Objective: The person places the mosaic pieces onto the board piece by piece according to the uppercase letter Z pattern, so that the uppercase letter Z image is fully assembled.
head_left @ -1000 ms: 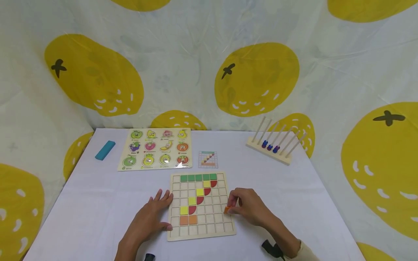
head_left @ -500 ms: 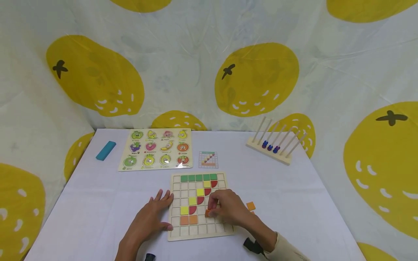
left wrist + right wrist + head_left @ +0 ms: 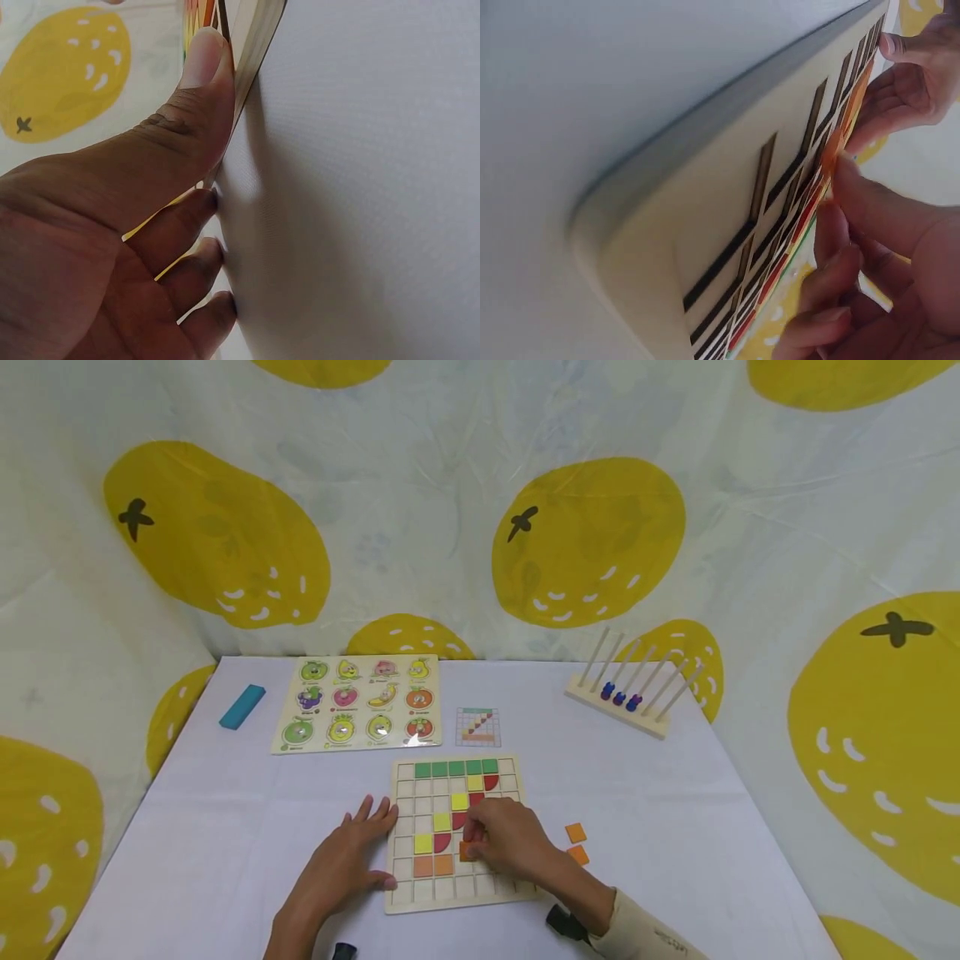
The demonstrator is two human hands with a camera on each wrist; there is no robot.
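A wooden grid board [image 3: 506,887] lies flat in front of me, with green, yellow and orange square tiles and red quarter-round tiles in its cells. My right hand [image 3: 510,839] pinches an orange square tile [image 3: 467,852] between thumb and fingers, just right of two orange tiles [image 3: 433,865] set in the board. In the right wrist view that pinched tile [image 3: 831,154] is close to the grid; contact is hard to tell. My left hand [image 3: 341,860] rests at the board's left edge, fingers spread and straight. Its thumb [image 3: 206,64] touches the board's side in the left wrist view.
Two loose orange tiles [image 3: 576,833] lie right of the board. Behind it are a small pattern card [image 3: 477,727], a fruit puzzle board [image 3: 360,703] and a teal block [image 3: 242,707]. A peg rack with beads [image 3: 618,707] stands at the back right.
My right hand has carried the orange tile leftward from the board's right edge to beside the two set orange tiles. The loose orange tiles came into view. The left hand stays put.
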